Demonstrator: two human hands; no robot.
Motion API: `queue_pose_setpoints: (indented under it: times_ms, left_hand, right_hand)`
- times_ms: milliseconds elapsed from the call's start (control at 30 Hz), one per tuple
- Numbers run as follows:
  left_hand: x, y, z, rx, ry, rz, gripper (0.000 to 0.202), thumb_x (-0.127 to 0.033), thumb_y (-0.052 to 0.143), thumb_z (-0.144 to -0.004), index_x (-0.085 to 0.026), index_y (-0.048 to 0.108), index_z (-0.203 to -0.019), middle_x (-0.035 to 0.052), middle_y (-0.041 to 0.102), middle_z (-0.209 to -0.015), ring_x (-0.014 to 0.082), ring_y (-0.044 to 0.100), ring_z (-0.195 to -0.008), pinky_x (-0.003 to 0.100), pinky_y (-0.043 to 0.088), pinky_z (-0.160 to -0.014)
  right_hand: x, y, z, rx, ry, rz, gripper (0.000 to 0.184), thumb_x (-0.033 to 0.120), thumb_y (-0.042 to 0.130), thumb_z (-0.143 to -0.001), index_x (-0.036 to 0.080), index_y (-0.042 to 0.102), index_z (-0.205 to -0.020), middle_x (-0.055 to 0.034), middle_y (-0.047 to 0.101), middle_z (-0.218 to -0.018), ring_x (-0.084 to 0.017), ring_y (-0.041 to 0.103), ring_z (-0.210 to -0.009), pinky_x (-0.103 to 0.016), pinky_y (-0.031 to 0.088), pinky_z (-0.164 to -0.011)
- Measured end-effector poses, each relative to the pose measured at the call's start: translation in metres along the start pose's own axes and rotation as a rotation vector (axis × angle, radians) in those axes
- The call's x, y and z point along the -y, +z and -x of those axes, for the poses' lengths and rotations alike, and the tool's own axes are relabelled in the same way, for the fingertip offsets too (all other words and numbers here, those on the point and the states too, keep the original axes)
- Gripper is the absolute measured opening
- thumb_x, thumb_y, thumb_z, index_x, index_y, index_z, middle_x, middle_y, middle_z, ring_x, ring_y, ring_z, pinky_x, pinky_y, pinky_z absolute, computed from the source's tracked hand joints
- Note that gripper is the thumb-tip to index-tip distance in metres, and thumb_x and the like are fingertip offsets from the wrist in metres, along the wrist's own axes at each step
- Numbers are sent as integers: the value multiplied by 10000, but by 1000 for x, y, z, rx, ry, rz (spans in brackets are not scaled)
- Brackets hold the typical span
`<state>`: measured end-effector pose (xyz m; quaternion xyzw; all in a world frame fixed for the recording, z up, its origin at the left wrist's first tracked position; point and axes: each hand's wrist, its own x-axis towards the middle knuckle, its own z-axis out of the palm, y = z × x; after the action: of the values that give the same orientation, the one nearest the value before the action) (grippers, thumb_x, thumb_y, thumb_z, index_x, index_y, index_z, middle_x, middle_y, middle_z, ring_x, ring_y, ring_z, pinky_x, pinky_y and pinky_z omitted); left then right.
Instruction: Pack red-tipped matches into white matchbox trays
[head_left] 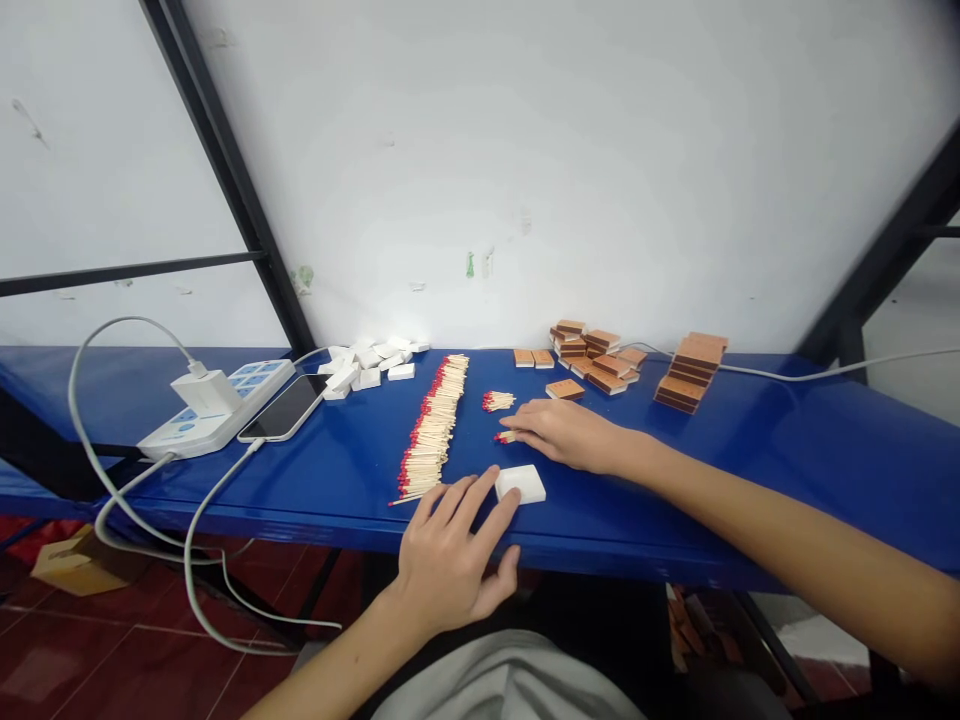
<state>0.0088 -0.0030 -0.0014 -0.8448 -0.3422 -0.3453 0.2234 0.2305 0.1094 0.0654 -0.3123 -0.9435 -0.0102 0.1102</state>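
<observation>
My left hand (450, 555) lies flat on the front edge of the blue table (750, 470), fingers spread, fingertips touching a white inner matchbox tray (521, 484). My right hand (566, 433) rests palm down further back, its fingers closed over a small bunch of red-tipped matches (505, 437). A long row of matches (435, 425) lies to the left of both hands. A second small bunch of matches (496, 401) lies just behind the right hand.
White trays (371, 362) are heaped at the back left. Brown matchbox sleeves (596, 355) and a slanted stack of them (690, 372) sit at the back right. A power strip (217, 405) with charger, cables and a phone (289, 408) occupy the left.
</observation>
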Motion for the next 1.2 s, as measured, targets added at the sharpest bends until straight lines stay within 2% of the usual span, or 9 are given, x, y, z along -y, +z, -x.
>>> queue_pose_setpoints:
  times_ms: [67, 200, 433, 667, 933, 1200]
  left_hand:
    - [0, 0, 0, -4, 4, 2, 428, -334, 539, -897, -181, 657, -1279, 136, 654, -1329, 287, 638, -1091, 421, 426, -921]
    - [0, 0, 0, 2, 4, 1, 433, -333, 538, -897, -178, 655, -1284, 140, 650, -1335, 292, 639, -1085, 424, 430, -915]
    - [1, 0, 1, -2, 7, -7, 435, -337, 534, -897, -179, 655, -1284, 128, 650, -1341, 287, 643, -1064, 418, 438, -898]
    - [0, 0, 0, -11, 10, -10, 426, -327, 532, -896, -176, 663, -1272, 135, 660, -1321, 288, 647, -1050, 419, 448, -892]
    - [1, 0, 1, -16, 8, -14, 429, -330, 537, -890, -181, 662, -1273, 127, 653, -1337, 290, 645, -1055, 421, 455, -894]
    - [1, 1, 1, -12, 13, -11, 436, -335, 539, -892, -180, 658, -1283, 130, 648, -1345, 294, 648, -1054, 424, 457, -890]
  right_hand:
    - [1, 1, 0, 17, 4, 24, 348, 207, 440, -1019, 124, 666, -1270, -163, 690, -1127, -262, 655, -1031, -370, 510, -874]
    - [0, 2, 1, 46, 9, 7, 331, 184, 431, -1011, 150, 720, -1168, -150, 671, -1111, -255, 652, -996, -381, 519, -863]
    - [0, -1, -1, 28, -9, -77, 281, 153, 481, -990, 146, 730, -1119, -126, 734, -1094, -249, 668, -1015, -368, 503, -898]
    - [-2, 2, 1, 28, -1, 4, 330, 174, 456, -1003, 154, 689, -1235, -144, 690, -1097, -253, 654, -989, -361, 510, -836]
    - [-2, 0, 1, 17, -21, -79, 278, 168, 464, -1000, 155, 716, -1116, -125, 707, -1093, -234, 652, -993, -348, 498, -869]
    - [-3, 1, 0, -9, -8, -62, 246, 159, 508, -978, 158, 727, -1089, -114, 732, -1064, -229, 670, -945, -347, 489, -849]
